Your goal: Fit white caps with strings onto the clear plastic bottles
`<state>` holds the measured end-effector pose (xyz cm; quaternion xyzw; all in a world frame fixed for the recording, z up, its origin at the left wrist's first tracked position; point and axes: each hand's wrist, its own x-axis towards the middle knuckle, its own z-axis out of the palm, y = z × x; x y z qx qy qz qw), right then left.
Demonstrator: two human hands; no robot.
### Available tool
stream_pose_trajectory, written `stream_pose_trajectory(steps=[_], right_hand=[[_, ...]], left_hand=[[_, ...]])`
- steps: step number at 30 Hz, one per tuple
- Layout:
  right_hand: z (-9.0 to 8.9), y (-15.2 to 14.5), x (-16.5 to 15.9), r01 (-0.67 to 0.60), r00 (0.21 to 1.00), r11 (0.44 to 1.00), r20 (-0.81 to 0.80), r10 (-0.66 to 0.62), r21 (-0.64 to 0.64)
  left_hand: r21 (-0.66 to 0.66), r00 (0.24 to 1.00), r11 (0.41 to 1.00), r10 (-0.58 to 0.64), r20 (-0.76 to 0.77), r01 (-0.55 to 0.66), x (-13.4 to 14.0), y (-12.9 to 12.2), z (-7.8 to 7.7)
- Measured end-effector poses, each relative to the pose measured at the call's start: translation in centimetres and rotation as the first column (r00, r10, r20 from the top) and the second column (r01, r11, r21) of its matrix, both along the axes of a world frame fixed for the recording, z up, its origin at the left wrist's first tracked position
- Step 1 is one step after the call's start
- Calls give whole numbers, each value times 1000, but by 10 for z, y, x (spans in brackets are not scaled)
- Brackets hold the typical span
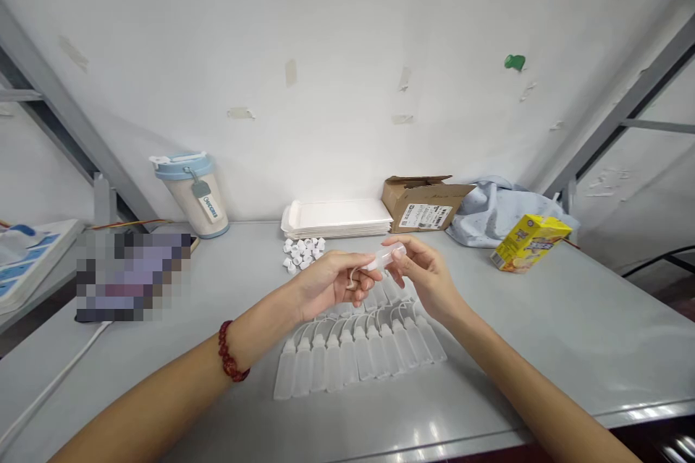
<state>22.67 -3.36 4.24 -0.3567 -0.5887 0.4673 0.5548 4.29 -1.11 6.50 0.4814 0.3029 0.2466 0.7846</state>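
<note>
Between both hands, above the table, is a small translucent plastic bottle point(389, 255) lying nearly sideways. My left hand point(339, 278) pinches its neck end, where a thin pale cord or strap hangs in a loop by the fingers. My right hand point(426, 275) grips the other end between thumb and fingers. Below the hands, a row of similar translucent bottles point(334, 362) lies side by side, each with a thin curved strap at its neck. More such bottles lie behind them, partly hidden by the hands. A pile of small white caps point(302, 253) is just beyond my left hand.
At the back stand a stack of white trays point(339, 217), an opened cardboard box point(426, 206), a light blue cloth point(494, 210) and a yellow carton point(529, 242). A lidded tumbler point(195, 195), a blurred phone-like device point(135, 278) with a white cable, and a power strip point(35, 264) are left.
</note>
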Motion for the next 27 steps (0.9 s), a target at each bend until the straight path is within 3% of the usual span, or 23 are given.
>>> stream_pose_trajectory(steps=[8,11,14,16,17,21,22,23,25,27], right_hand=[[-1,3,1,8,1000,999,-21,-9,-46],[-1,3,2,8,1000,998,-14,-9,-66],[-2,4,1,-4,1000,997,-11,3,-82],[-3,4,0,-12,1000,996,-10,11,-89],[-3,4,0,-15,1000,996,-11,14,-93],[-4,4,0,-24,1000,994,-15,23,-111],[-4,4,0,-27,1000,993,-16,25,-112],[-4,3,0,-28,999,993,-18,27,-112],[-3,3,0,-34,999,993,-27,31,-115],[-2,3,0,-50,998,992,-48,45,-118]], left_hand=[[238,989,970,84,-119,-53,0,1,3],[417,972,908,128,-199,-34,0,1,7],[602,939,798,192,-284,19,0,-2,8],[723,904,690,277,-326,50,0,-4,5],[791,882,608,335,-332,67,0,-5,3],[973,810,134,539,-231,188,0,-7,-8],[975,803,57,557,-210,215,0,-7,-10],[973,799,23,566,-202,230,1,-7,-12],[973,796,68,564,-218,219,1,-7,-11],[964,805,210,536,-254,164,2,-8,-6]])
